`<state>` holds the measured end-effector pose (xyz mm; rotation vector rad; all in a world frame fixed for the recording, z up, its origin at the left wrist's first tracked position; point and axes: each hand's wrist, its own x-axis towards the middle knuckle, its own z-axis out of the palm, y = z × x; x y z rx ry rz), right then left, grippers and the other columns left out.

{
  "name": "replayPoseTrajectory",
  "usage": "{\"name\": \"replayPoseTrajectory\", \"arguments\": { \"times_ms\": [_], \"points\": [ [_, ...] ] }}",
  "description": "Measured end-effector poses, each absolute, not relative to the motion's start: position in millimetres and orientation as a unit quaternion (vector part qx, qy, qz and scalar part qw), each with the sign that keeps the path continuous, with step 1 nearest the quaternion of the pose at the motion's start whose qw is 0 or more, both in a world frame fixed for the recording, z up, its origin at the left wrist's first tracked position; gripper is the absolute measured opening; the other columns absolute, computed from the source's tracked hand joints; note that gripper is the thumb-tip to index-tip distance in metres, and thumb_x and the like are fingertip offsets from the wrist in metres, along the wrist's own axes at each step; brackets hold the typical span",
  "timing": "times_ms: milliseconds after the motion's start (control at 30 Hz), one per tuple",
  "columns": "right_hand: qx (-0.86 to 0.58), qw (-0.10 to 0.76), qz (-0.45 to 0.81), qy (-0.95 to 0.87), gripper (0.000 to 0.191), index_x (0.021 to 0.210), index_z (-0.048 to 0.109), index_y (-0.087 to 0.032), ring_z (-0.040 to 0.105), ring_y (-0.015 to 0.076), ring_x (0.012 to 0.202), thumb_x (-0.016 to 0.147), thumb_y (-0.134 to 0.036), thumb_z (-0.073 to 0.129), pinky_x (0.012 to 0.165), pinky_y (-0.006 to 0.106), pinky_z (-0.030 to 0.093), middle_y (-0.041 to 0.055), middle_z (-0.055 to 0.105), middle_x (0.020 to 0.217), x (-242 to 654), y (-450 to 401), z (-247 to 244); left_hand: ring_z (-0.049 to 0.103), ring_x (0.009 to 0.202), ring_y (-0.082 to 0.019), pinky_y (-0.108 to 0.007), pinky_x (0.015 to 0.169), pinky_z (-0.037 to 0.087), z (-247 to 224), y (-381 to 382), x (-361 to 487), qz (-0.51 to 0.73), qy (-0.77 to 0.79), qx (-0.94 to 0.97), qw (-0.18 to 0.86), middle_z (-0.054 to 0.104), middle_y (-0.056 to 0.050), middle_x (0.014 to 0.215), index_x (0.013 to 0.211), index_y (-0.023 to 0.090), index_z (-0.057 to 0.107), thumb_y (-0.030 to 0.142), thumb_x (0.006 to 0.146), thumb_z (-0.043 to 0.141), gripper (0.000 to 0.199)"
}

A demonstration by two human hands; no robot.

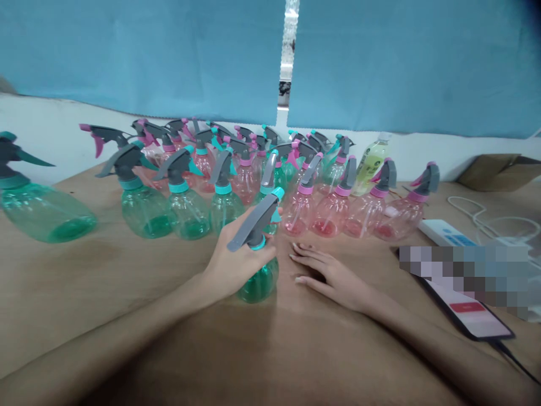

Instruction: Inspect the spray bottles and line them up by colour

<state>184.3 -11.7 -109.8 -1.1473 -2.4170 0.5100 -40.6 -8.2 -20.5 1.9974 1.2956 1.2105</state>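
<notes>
In the middle of the table, my left hand (230,254) grips a green spray bottle (258,282) around its upper body and neck. The bottle has a grey head, a turquoise collar and a turquoise nozzle that points away to the right. My right hand (332,273) lies palm down on the wood just right of it, fingers stretched out and holding nothing. Behind my hands stand green spray bottles (189,213) on the left and pink spray bottles (326,217) on the right.
More spray bottles (245,175) crowd the back of the table. A yellow-green drink bottle (372,163) stands among them. At the right are a phone (486,321) with a cable, a white power strip (443,231) and a brown box (499,172). One green bottle (46,217) is at far left.
</notes>
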Motion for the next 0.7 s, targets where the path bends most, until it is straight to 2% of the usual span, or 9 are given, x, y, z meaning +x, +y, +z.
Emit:
{"name": "replayPoseTrajectory", "arguments": {
  "times_ms": [200,267,367,467,700],
  "points": [
    [-0.407,0.219,0.186,-0.867,0.053,0.138,0.044,-0.029,0.032,0.0254,0.136,0.090,-0.050,0.049,0.112,0.051,0.028,0.0029,0.038,0.147,185,-12,-111,0.064,0.074,-0.017,-0.030,0.069,0.054,-22,-7,-43,0.424,0.458,0.744,0.239,0.067,0.001,0.089,0.097,0.025,0.058,0.020,0.074,0.060,0.024],
    [-0.407,0.218,0.185,-0.868,0.053,0.138,0.043,-0.029,0.032,0.0250,0.136,0.090,-0.050,0.048,0.112,0.051,0.027,0.0027,0.038,0.147,185,-12,-111,0.066,0.082,-0.020,-0.031,0.074,0.054,-21,-7,-44,0.422,0.457,0.746,0.238,0.067,-0.001,0.094,0.105,0.026,0.056,0.021,0.075,0.061,0.031],
    [-0.407,0.212,0.179,-0.870,0.053,0.138,0.043,-0.028,0.032,0.0241,0.137,0.090,-0.051,0.047,0.112,0.050,0.028,0.0033,0.038,0.147,185,-11,-111,0.066,0.096,-0.021,-0.031,0.082,0.053,-19,-9,-44,0.423,0.440,0.748,0.259,0.066,-0.004,0.111,0.118,0.027,0.050,0.022,0.078,0.061,0.042],
    [-0.407,0.207,0.169,-0.874,0.055,0.137,0.045,-0.024,0.032,0.0234,0.136,0.090,-0.052,0.045,0.112,0.048,0.028,0.0056,0.039,0.146,184,-11,-110,0.065,0.102,-0.022,-0.032,0.083,0.053,-15,-11,-43,0.423,0.436,0.747,0.268,0.063,-0.005,0.120,0.126,0.029,0.044,0.026,0.078,0.063,0.052],
    [-0.398,0.208,0.154,-0.880,0.055,0.136,0.046,-0.022,0.033,0.0244,0.136,0.091,-0.053,0.043,0.112,0.048,0.028,0.0078,0.041,0.146,183,-11,-109,0.064,0.105,-0.024,-0.034,0.082,0.053,-12,-19,-40,0.431,0.468,0.730,0.249,0.065,-0.006,0.118,0.130,0.029,0.040,0.036,0.072,0.071,0.066]
  ]
}}
